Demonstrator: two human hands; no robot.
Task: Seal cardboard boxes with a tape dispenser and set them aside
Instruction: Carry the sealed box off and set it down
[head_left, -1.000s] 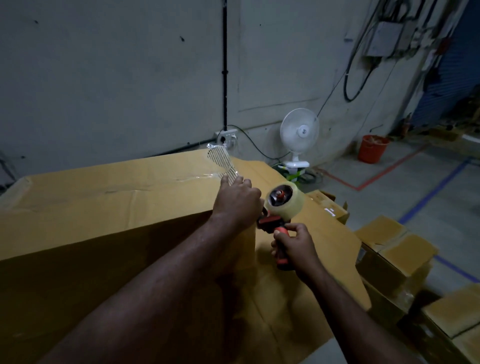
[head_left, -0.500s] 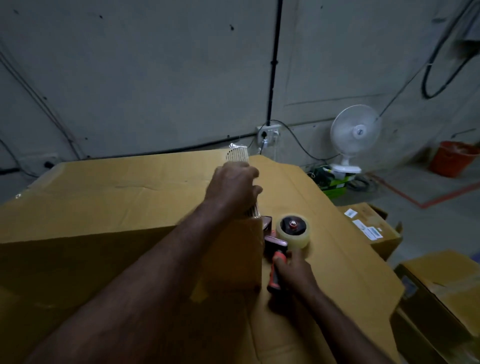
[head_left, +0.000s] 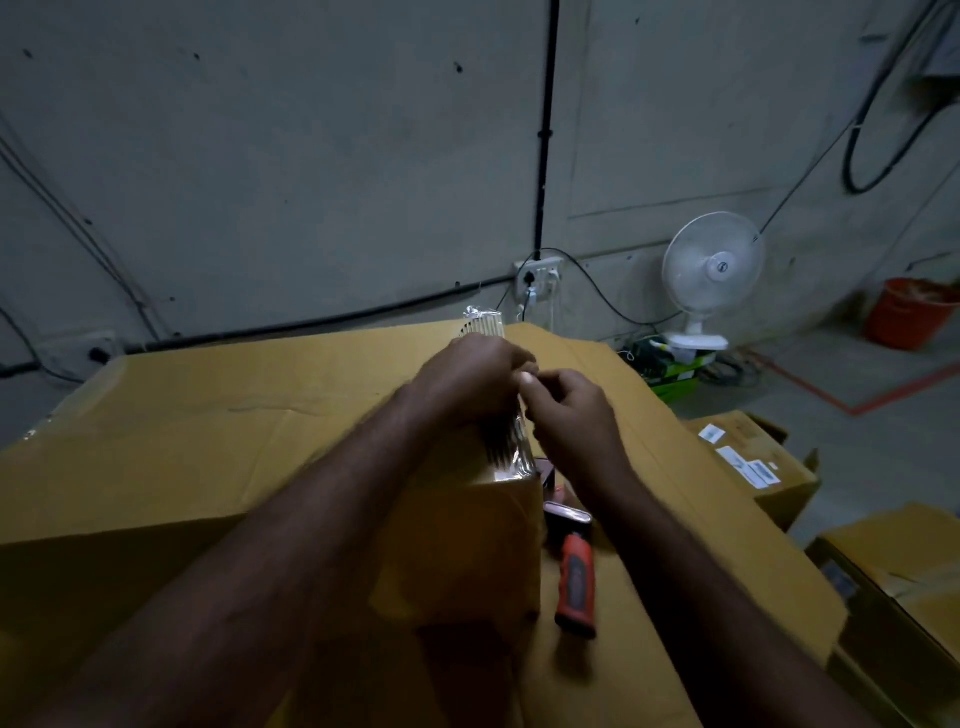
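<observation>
1. The left hand (head_left: 467, 387) is curled over the tape strip (head_left: 511, 452), fingers closed on it, on top of the large cardboard box (head_left: 234, 415).
2. The right hand (head_left: 569, 413) touches the left fingertips with its thumb, fingers curled. Whether it pinches the tape I cannot tell.
3. The tape dispenser (head_left: 574, 571) lies unheld below the right wrist on a flat cardboard sheet (head_left: 701, 519), just beside the box's corner.
4. A white fan (head_left: 714, 270) stands beyond the hands, to their right.
</observation>
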